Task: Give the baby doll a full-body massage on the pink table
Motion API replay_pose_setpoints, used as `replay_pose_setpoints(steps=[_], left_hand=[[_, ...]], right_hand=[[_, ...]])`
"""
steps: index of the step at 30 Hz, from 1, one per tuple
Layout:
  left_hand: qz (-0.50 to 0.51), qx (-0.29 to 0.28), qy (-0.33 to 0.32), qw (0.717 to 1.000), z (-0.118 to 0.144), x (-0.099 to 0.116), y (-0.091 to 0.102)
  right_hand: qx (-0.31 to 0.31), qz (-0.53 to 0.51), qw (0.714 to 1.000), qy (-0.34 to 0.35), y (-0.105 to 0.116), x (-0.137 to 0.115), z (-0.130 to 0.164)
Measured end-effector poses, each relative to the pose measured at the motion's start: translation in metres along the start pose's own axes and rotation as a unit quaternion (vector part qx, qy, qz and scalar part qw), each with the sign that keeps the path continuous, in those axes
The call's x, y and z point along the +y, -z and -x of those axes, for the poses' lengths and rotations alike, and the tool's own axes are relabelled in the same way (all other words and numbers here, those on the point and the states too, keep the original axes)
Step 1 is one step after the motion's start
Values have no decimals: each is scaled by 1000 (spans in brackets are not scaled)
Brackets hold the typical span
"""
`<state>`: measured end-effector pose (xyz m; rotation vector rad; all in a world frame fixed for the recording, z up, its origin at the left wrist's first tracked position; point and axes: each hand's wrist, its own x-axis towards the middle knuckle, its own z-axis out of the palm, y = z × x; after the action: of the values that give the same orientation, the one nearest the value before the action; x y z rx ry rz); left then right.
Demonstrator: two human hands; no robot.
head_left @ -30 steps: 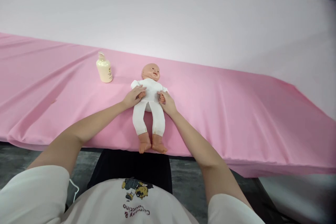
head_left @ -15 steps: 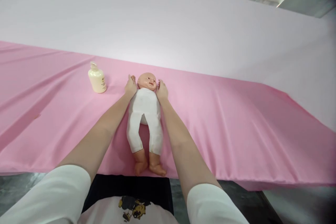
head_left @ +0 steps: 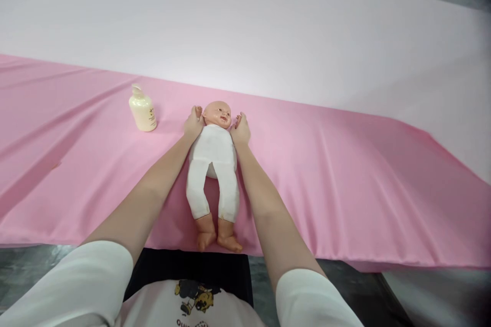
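Note:
A baby doll (head_left: 213,143) with a white cloth body lies on its back on the pink cloth, head away from me and bare feet at the near edge. My left hand (head_left: 194,124) is closed around the doll's arm on the left, and the doll's small hand pokes out above my fingers. On the other side, my right hand (head_left: 241,131) grips the doll's other arm beside its head. Both doll arms are mostly hidden by my hands and forearms.
A cream pump bottle (head_left: 143,110) stands upright to the left of the doll. The pink cloth (head_left: 345,189) has folds and hangs over the table's near edge. Behind it rises a white wall (head_left: 230,25).
My right hand has moved slightly outward from the doll's head with the doll's arm. The view has tilted a little, so everything on the table sits slightly higher. Both hands keep their hold.

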<state>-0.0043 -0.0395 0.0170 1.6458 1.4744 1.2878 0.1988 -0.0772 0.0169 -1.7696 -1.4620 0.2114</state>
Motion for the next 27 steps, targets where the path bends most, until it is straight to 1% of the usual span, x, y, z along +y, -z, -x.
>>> replay_pose_setpoints(steps=[2, 3, 4, 6, 7, 9, 11, 14, 15, 17, 18, 20, 22, 24, 25, 27], left_hand=[[7, 29, 31, 999, 11, -5, 7], [26, 36, 27, 999, 17, -6, 11], [50, 41, 6, 998, 23, -7, 15], [86, 40, -70, 993, 36, -7, 22], [87, 36, -107, 990, 43, -6, 26], [62, 18, -160, 985, 55, -3, 34], [25, -14, -188, 982, 67, -2, 42], [-9, -79, -211, 974, 83, -1, 56], [-7, -98, -211, 973, 88, -2, 61], [13, -126, -198, 972, 95, -2, 68], [29, -133, -187, 973, 98, -2, 71], [63, -132, -157, 977, 100, -2, 75], [106, -104, -123, 981, 99, -4, 76], [180, -54, -85, 978, 94, -7, 76], [230, -25, -64, 971, 90, -9, 75], [338, 27, -13, 941, 82, -15, 75]], right_hand=[[30, -35, 999, 20, 4, -1, 14], [41, -53, 997, 25, 6, -1, 21], [52, -71, 996, 27, 8, -1, 27], [70, -109, 991, 30, 12, 0, 38], [78, -130, 988, 38, 15, 1, 43], [86, -174, 979, 63, 21, 4, 54], [74, -200, 973, 90, 29, 7, 68], [16, -171, 977, 127, 43, 12, 92], [-20, -150, 978, 146, 47, 12, 99], [-71, -114, 976, 171, 53, 12, 111], [-88, -106, 975, 175, 55, 11, 114], [-95, -113, 975, 163, 57, 9, 116], [-76, -147, 977, 138, 60, 9, 113], [-33, -199, 973, 110, 62, 13, 106], [-8, -228, 969, 96, 63, 17, 102], [44, -281, 957, 62, 65, 30, 92]])
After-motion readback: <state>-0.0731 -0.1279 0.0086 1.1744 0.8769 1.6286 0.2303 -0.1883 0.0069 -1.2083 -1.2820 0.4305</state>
